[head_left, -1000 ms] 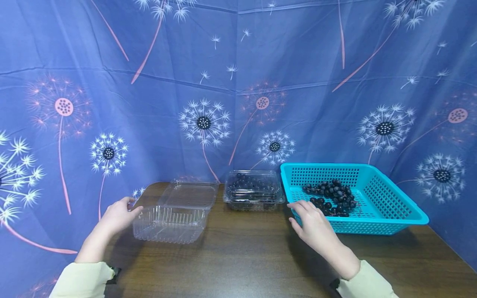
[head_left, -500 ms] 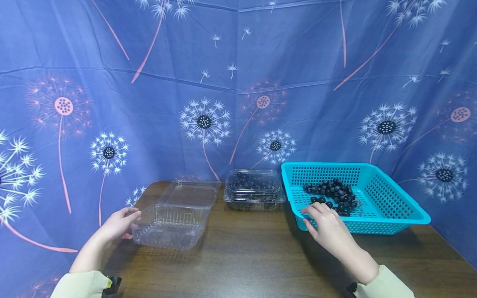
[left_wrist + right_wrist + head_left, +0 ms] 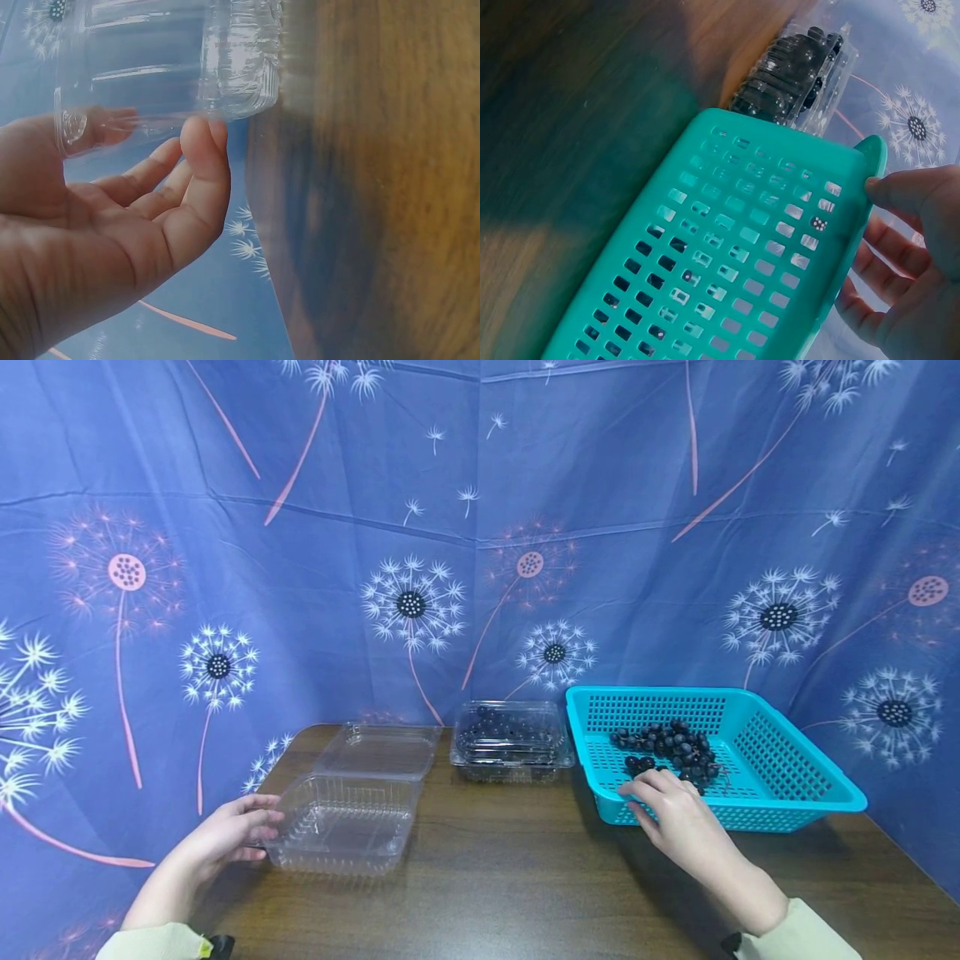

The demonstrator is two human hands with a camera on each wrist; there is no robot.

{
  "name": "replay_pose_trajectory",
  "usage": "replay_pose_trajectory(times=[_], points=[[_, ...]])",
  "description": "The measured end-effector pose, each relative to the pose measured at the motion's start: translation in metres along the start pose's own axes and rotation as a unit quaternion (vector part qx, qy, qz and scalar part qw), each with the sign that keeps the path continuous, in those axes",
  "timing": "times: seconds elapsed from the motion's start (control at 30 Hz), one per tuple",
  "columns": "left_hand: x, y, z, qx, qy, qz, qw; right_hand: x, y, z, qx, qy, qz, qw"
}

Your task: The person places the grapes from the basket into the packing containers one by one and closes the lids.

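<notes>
At the left, an empty clear plastic clamshell box [image 3: 337, 858] lies with its lid [image 3: 382, 752] folded back. My left hand [image 3: 232, 831] holds the box's left side; in the left wrist view, fingertips [image 3: 204, 142] touch the clear wall from below and the thumb lies along its edge. On the right stands a turquoise mesh basket [image 3: 780, 756] with dark grapes [image 3: 678, 745] inside. My right hand [image 3: 682, 818] grips its front rim near the left corner. In the right wrist view the thumb [image 3: 900, 187] presses the rim, and the other fingers curl over the inner side.
Between the two, a closed clear clamshell box [image 3: 510, 756] full of dark grapes stands at the back, close to the basket's left side. A blue dandelion-print cloth [image 3: 315, 610] hangs behind the brown wooden table [image 3: 495, 877].
My left hand has come down and nearer on the box's left side, and the box's base has shifted toward me. My right hand has moved right, onto the basket's front rim.
</notes>
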State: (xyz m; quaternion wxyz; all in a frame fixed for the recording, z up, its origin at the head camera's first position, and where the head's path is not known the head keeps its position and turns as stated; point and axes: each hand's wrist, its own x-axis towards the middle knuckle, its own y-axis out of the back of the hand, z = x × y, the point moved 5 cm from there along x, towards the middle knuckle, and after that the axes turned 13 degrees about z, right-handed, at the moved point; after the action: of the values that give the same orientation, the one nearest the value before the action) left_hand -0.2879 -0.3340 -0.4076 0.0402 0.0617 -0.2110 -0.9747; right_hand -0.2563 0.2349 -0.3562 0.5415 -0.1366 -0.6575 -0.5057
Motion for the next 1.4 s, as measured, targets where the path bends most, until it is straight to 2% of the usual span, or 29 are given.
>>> replay_pose_trajectory(times=[0.2, 0.4, 0.6, 0.77, 0.87, 1.0, 1.07, 1.2, 1.4], points=[[0.001, -0.001, -0.008, -0.009, 0.014, -0.029, 0.9995, 0.000, 0.001, 0.001, 0.018, 0.018, 0.006, 1.000], [0.004, -0.001, -0.014, -0.034, 0.005, -0.078, 0.9964, 0.002, 0.001, 0.005, 0.042, 0.031, -0.001, 0.999], [0.007, 0.002, -0.018, -0.062, 0.002, -0.114, 0.9915, 0.008, 0.000, 0.009, 0.063, 0.039, -0.040, 0.996], [0.007, 0.004, -0.019, -0.081, 0.011, -0.127, 0.9885, 0.014, 0.001, 0.011, 0.094, 0.046, -0.084, 0.991], [0.005, 0.003, -0.018, -0.094, 0.016, -0.136, 0.9861, 0.017, 0.000, 0.015, 0.104, 0.027, -0.142, 0.984], [0.004, 0.002, -0.018, -0.107, 0.018, -0.148, 0.9831, 0.021, -0.001, 0.026, 0.120, -0.019, -0.236, 0.964], [0.003, 0.002, -0.018, -0.110, 0.017, -0.150, 0.9825, 0.025, -0.001, 0.034, 0.120, -0.040, -0.267, 0.955], [0.000, 0.000, -0.018, -0.110, 0.017, -0.146, 0.9830, 0.035, 0.000, 0.052, 0.110, -0.064, -0.299, 0.946], [-0.005, 0.000, -0.013, -0.104, 0.002, -0.141, 0.9846, 0.053, -0.005, 0.074, 0.097, -0.059, -0.325, 0.939]])
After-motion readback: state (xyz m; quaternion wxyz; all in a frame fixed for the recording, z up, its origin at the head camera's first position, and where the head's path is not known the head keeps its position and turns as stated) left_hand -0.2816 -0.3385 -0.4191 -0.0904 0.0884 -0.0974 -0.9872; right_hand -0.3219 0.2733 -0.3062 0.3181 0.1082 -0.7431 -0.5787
